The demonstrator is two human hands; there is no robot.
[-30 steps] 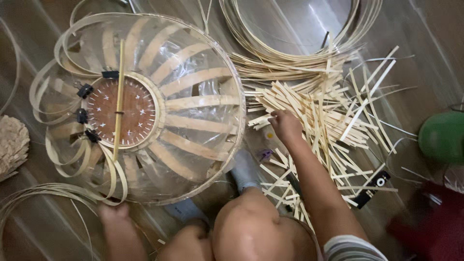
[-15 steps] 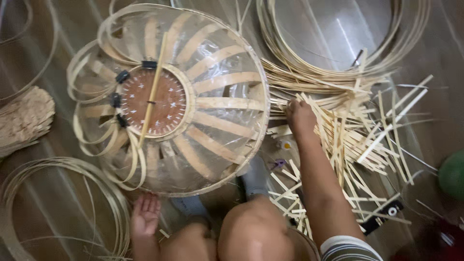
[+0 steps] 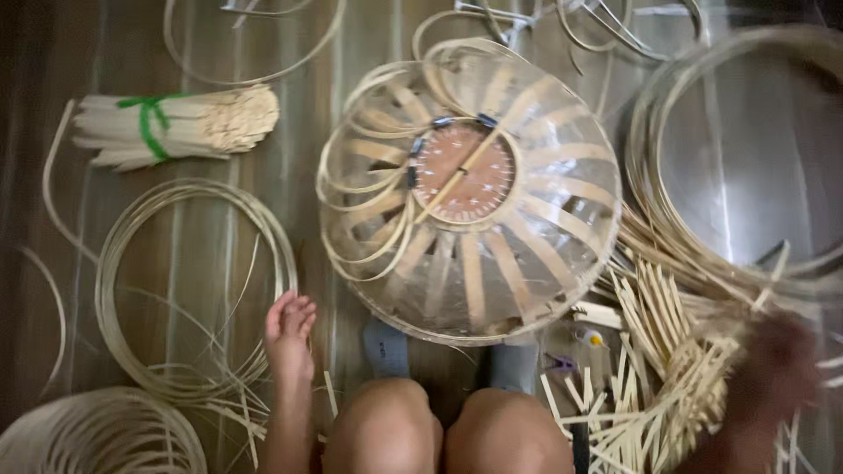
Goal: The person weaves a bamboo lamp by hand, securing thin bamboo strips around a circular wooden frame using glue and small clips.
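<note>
Bamboo frame (image 3: pixel 470 189): dome, ahead between both hands, nearer the left
Left hand (image 3: pixel 290 333): released, resting on floor
Right hand (image 3: pixel 777 373): blurred over strips (image 3: pixel 676 395), grip cannot tell

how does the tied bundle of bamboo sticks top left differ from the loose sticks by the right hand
The tied bundle is bound with a green band, its sticks parallel and neat; the loose sticks lie scattered, crossing at many angles. No hand is near the bundle, while the blurred right hand is over the loose sticks; the left hand rests by a coil. Both are pale bamboo on the floor.
</note>
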